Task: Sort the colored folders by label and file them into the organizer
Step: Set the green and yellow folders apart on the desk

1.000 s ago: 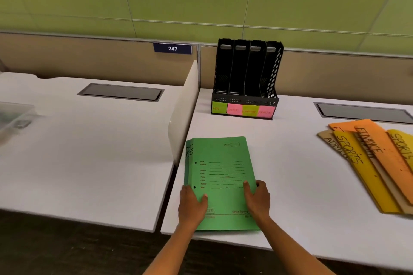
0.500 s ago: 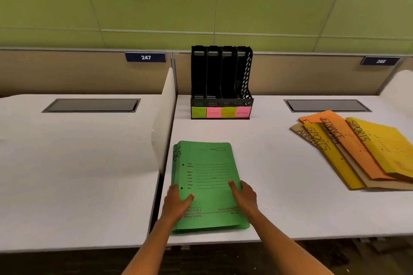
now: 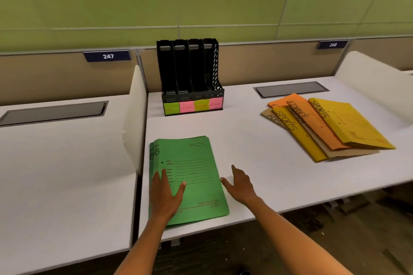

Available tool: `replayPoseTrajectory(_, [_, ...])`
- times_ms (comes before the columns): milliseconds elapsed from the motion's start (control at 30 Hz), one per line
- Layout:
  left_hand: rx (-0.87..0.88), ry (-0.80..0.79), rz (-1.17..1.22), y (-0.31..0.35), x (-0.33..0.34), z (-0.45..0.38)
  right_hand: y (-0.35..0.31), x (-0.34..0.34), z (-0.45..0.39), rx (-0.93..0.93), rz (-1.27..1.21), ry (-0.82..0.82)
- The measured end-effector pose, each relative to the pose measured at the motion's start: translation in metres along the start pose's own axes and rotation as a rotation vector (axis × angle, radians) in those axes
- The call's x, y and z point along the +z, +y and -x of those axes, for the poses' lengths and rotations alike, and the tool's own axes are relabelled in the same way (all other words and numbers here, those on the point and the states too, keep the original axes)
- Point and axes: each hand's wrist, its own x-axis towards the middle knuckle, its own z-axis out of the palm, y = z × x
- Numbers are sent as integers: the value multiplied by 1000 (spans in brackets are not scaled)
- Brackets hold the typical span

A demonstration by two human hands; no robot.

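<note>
A small stack of green folders (image 3: pixel 192 169) marked "HR" lies on the white desk (image 3: pixel 257 163) near its front left. My left hand (image 3: pixel 166 194) rests flat on the stack's lower left part, fingers spread. Just off the stack's right edge, my right hand (image 3: pixel 240 183) hovers open with nothing in it. The black four-slot organizer (image 3: pixel 190 69) stands at the back of the desk, with green and pink sticky labels (image 3: pixel 193 106) along its base. A fanned pile of yellow, orange and brown folders (image 3: pixel 324 125) marked SPORTS, FINANCE and ADMIN lies at the right.
A white divider panel (image 3: pixel 134 116) separates this desk from the neighbouring desk (image 3: pixel 62 163) on the left; another divider (image 3: pixel 375 87) rises at the far right. Grey cable hatches (image 3: pixel 290 89) sit at the back of each desk. The desk's front edge is close to my arms.
My right hand has lifted off the green stack and moved right, now open beside it. My left hand stays on the stack. The view has shifted right and closer.
</note>
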Motion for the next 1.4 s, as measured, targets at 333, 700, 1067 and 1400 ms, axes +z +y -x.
replayPoseTrajectory(333, [207,-135,-85,98,71,13,97,-52,12,45,282,239])
replayPoseTrajectory(700, [280,-330,-148,235,196,48,268,-152,18,208,234,287])
replayPoseTrajectory(1067, [384,-443,-232,350,303,75,386,-219,18,339,158,316])
replayPoseTrajectory(1400, [485,-458,-201,434,369,29,442,-269,-31,392,185,346])
